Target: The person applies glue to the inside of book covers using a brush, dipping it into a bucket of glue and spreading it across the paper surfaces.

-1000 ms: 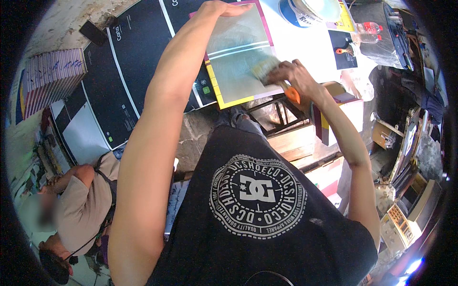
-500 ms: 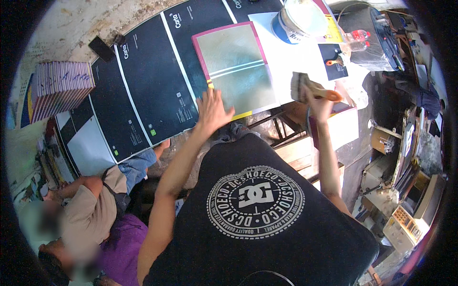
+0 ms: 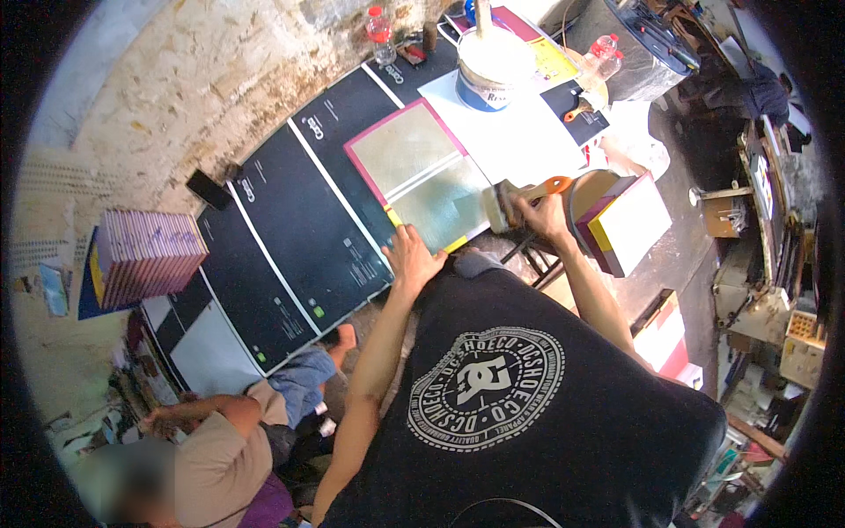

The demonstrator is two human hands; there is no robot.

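A book cover lies spread flat at the table's near edge, with grey boards, two pale strips across the middle and a maroon and yellow border. The lower part of its surface looks wet and shiny. My left hand rests with fingers apart on its near left corner. In my right hand is a wide paintbrush with an orange-tipped handle, its bristles at the cover's right edge. Whether they touch the cover I cannot tell. Beyond the cover, a white and blue bucket stands on a white sheet.
Black printed sheets cover the table. A stack of books stands at its left end, near a phone. A smaller brush and plastic bottles lie right of the bucket. Another person sits at lower left.
My right hand has brought the brush from over the white sheet down to the cover's right edge. My left hand stays by the cover's near left corner. The whole view has shifted and turned.
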